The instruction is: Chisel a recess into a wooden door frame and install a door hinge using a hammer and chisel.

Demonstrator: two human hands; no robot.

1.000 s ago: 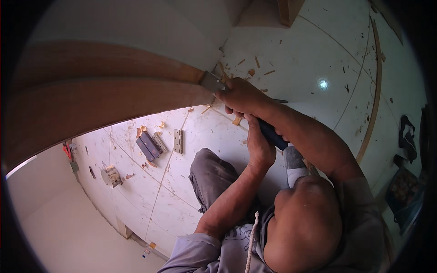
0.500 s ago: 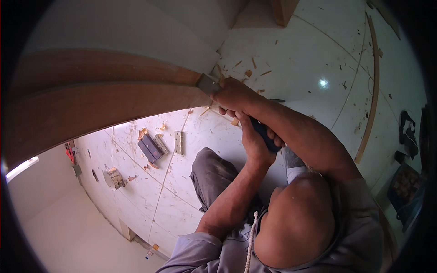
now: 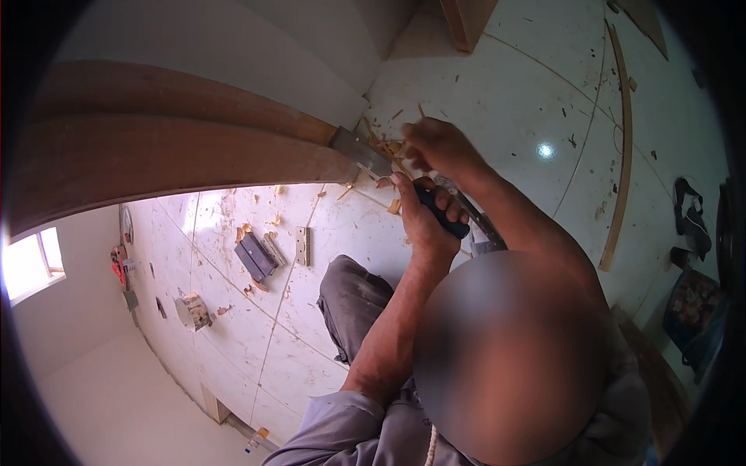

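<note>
Gripping a chisel [image 3: 441,216] by its dark blue handle, the left hand [image 3: 423,221] is closed in a fist, thumb up along the grip. The tool's long axis runs from lower right to upper left, and the blade end, hidden behind the fingers, aims at the metal hinge [image 3: 362,151] on the edge of the door [image 3: 179,159]. That hinge lies just up and left of the fist, so the tool points straight at it.

The right hand [image 3: 437,146] sits above and a little right of the left hand, closer to the hinge end. Its fingers are curled, closed on something, but what it grips I cannot tell; a slim grey metal bar [image 3: 474,217] shows below it beside the forearm.

The door is a long slab of smooth, reddish-brown wood, bowed by the lens, lying on its edge across the upper left. The hinge is a flat grey plate, dull and slightly shiny, set at the door's end. Pale wood chips [image 3: 387,147] lie thick around it and thin out over the floor [image 3: 497,93], which is glossy white tile with dark joints.

Further left on the tiles lie another flat hinge [image 3: 302,245], rectangular and silvery, and a dark blue-grey block [image 3: 254,257] with a narrow metal piece beside it. A thin wooden strip [image 3: 622,147] curves along the right.
</note>
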